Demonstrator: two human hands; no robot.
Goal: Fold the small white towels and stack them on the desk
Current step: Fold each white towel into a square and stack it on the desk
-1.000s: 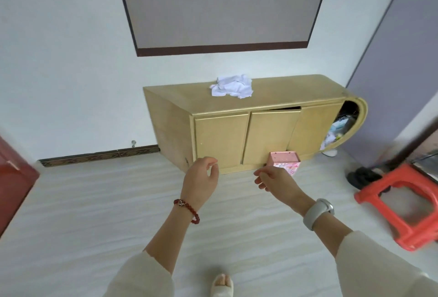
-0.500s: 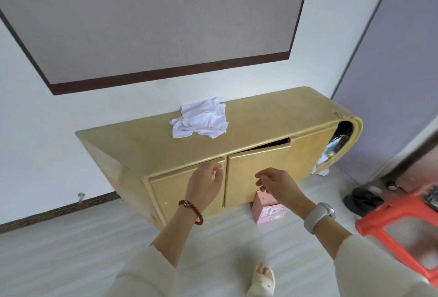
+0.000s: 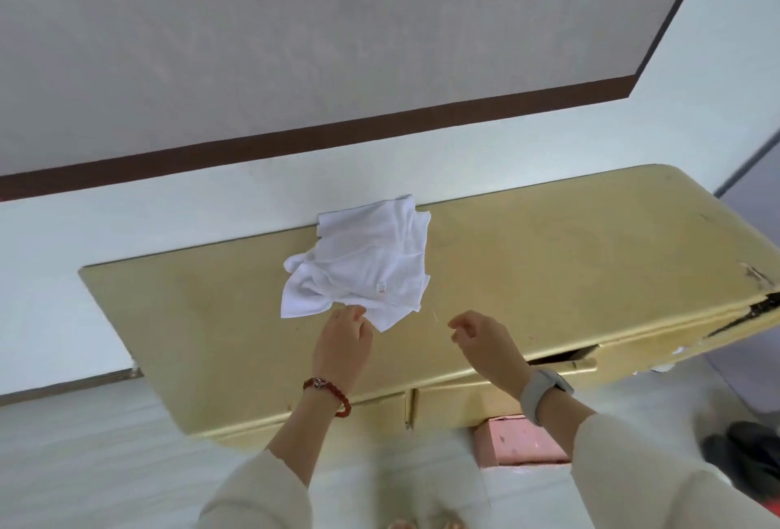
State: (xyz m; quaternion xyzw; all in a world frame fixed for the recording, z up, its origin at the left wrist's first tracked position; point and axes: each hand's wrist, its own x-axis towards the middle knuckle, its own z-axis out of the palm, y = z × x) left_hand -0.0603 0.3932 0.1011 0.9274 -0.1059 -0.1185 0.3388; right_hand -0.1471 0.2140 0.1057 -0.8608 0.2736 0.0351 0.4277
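hands [image 3: 405, 338] now nearer — at towels [image 3: 358, 271]

place: home room | signs: low yellow wooden cabinet [image 3: 548, 275], pale floor [image 3: 84, 465], painted wall [image 3: 169, 212]

At five o'clock the pink box [image 3: 519, 442] hides half under the desk [image 3: 211, 317]; the towels' [image 3: 363, 262] count is unclear.
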